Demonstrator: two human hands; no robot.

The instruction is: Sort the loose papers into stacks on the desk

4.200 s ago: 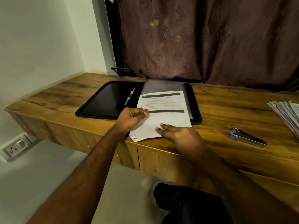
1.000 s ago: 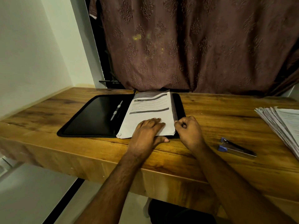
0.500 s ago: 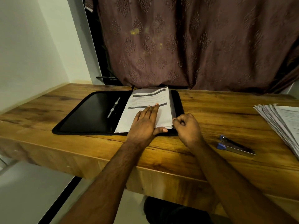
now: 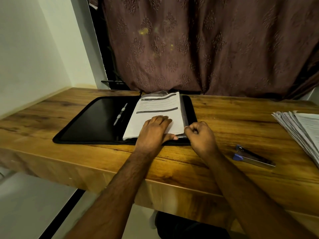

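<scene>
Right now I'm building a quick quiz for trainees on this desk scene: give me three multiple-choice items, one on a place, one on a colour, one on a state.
1. Where does the silver pen lie?
A. On the left half of the open black zip folder
B. Beside the stapler
C. On the fanned paper pile

2. What colour is the end cap of the metal stapler on the wooden desk?
A. Red
B. Blue
C. Green

3. How is the left hand placed?
A. Raised in the air
B. Gripping the pen
C. Lying flat on the white printed sheets in the folder

Answers: 1 A, the pen rests on the dark left panel. 2 B, the near end shows blue. 3 C, its fingers lie straight on the paper, while the right hand pinches the plastic sleeve's corner; the fanned paper pile sits untouched at right.
</scene>
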